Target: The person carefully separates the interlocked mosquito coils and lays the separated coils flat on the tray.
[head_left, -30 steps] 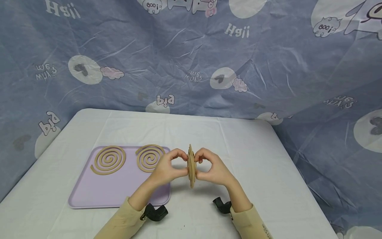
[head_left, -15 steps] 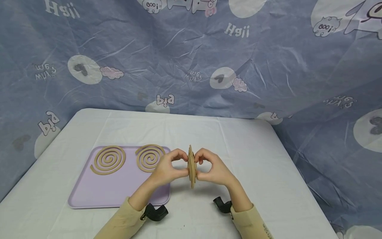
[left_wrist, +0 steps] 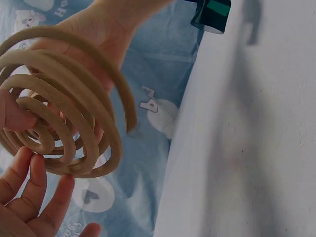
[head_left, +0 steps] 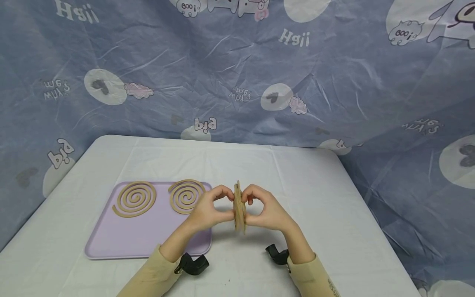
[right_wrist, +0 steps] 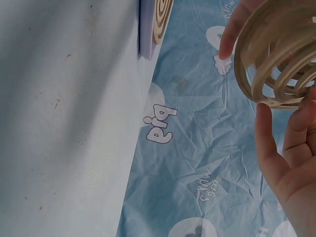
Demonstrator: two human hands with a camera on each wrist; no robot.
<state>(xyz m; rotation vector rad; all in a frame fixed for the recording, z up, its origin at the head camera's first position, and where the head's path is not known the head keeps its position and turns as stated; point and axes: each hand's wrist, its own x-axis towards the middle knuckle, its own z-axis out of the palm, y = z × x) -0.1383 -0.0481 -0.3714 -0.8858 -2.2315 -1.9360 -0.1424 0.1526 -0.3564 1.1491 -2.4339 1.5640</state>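
Observation:
Between the two hands, a nested pair of tan mosquito coils (head_left: 239, 208) is held upright and edge-on above the table. My left hand (head_left: 205, 211) pinches it from the left with thumb and fingers. From the right, my right hand (head_left: 268, 211) pinches the opposite face. In the left wrist view the spiral turns (left_wrist: 129, 106) stand spread apart in depth, fingertips near the centre. The right wrist view shows the blurred outer turn (right_wrist: 241, 69) beside the right fingers. Two single coils (head_left: 134, 199) (head_left: 185, 197) lie flat on a tray.
The lilac tray (head_left: 137, 239) lies at the left of the white-covered table (head_left: 315, 198); the left forearm crosses its right side. Black mounts (head_left: 193, 265) (head_left: 276, 254) sit at both wrists. A blue printed cloth (head_left: 222, 62) hangs behind the table.
The held coils have turned slightly between the hands: their edge profile differs and the lower tip has shifted right, now blurred. Both hands stay almost in place; the tray's coils lie unmoved.

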